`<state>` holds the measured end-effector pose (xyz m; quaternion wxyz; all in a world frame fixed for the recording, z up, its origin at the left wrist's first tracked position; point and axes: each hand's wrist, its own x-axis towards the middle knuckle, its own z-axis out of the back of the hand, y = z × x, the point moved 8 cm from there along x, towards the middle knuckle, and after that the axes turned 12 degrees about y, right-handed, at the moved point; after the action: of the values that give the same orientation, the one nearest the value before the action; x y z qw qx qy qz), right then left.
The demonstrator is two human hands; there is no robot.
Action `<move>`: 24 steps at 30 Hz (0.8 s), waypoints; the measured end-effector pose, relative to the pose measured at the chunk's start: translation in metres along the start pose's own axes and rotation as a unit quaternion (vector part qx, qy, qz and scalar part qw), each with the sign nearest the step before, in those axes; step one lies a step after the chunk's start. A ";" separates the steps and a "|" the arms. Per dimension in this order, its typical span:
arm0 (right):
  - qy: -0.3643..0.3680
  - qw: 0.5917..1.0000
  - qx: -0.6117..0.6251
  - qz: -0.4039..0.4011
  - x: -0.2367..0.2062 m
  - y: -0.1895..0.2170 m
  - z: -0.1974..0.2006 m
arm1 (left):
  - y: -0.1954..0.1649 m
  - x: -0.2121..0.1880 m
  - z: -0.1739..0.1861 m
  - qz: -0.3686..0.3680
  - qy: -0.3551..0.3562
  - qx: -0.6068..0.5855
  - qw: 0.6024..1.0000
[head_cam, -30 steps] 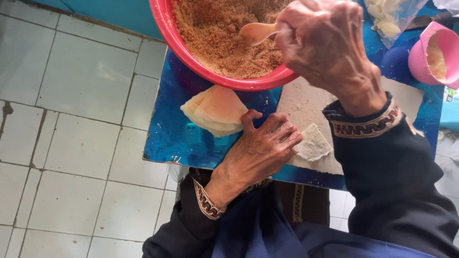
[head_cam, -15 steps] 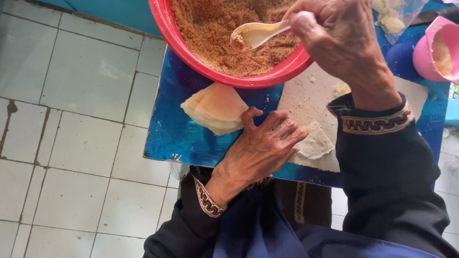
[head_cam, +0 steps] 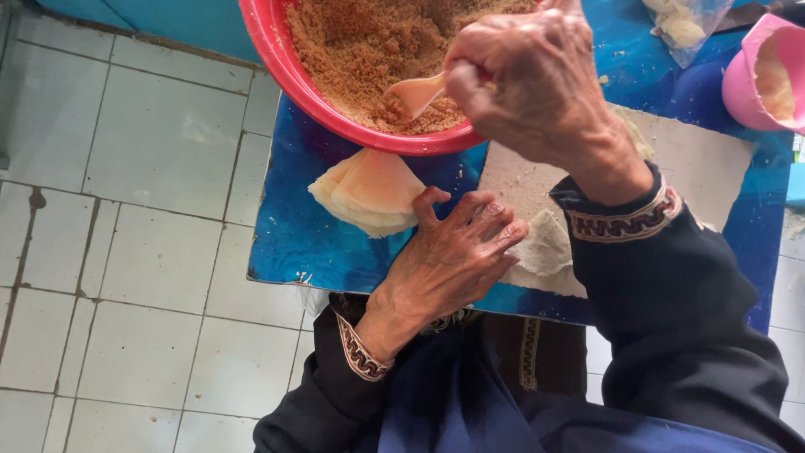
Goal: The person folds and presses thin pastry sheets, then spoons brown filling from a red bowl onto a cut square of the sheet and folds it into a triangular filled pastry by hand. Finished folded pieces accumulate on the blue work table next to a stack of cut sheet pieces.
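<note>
My right hand [head_cam: 524, 80] grips a pale plastic spoon [head_cam: 413, 94] whose bowl digs into brown crumbly filling [head_cam: 369, 50] inside a big red bowl [head_cam: 289, 80]. My left hand [head_cam: 449, 252] rests flat on the blue table [head_cam: 314, 243], fingers spread, their tips on a thin white wrapper sheet [head_cam: 545, 243] that lies on a white board [head_cam: 696, 172]. A stack of folded pale wrappers [head_cam: 369, 191] sits just left of that hand, below the red bowl.
A pink cup [head_cam: 759, 75] with pale paste stands at the far right. A clear plastic bag [head_cam: 683, 25] with white pieces lies at the top. White floor tiles [head_cam: 142, 252] fill the left side below the table's edge.
My right hand has pushed the spoon from above the filling down and left into it. My left hand has stayed on the wrapper sheet.
</note>
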<state>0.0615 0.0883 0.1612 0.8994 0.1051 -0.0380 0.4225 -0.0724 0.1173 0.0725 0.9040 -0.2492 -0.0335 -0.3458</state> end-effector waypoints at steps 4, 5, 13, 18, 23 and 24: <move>0.011 0.991 0.127 -0.035 -0.009 -0.019 0.012 | 0.000 0.000 0.000 0.001 -0.003 -0.003 1.000; 0.003 0.987 0.158 -0.023 -0.011 -0.019 0.017 | 0.000 0.000 0.001 0.001 -0.004 -0.002 1.000; 0.002 0.950 0.260 -0.175 -0.041 -0.033 0.034 | -0.001 0.000 0.004 0.004 -0.004 0.006 1.000; -0.015 0.926 0.322 -0.196 -0.076 -0.037 0.035 | -0.004 0.001 0.006 -0.002 -0.003 0.021 1.000; -0.034 0.903 0.372 -0.212 -0.131 -0.037 0.025 | -0.004 0.000 0.000 -0.004 0.008 0.034 0.999; -0.021 0.910 0.345 -0.228 -0.148 -0.036 0.023 | -0.004 -0.001 -0.002 -0.006 0.014 0.036 0.999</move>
<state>-0.0047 -0.0505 0.1552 0.8781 0.4235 0.1157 0.1903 -0.0762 0.1139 0.0720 0.9106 -0.2116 -0.0351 -0.3532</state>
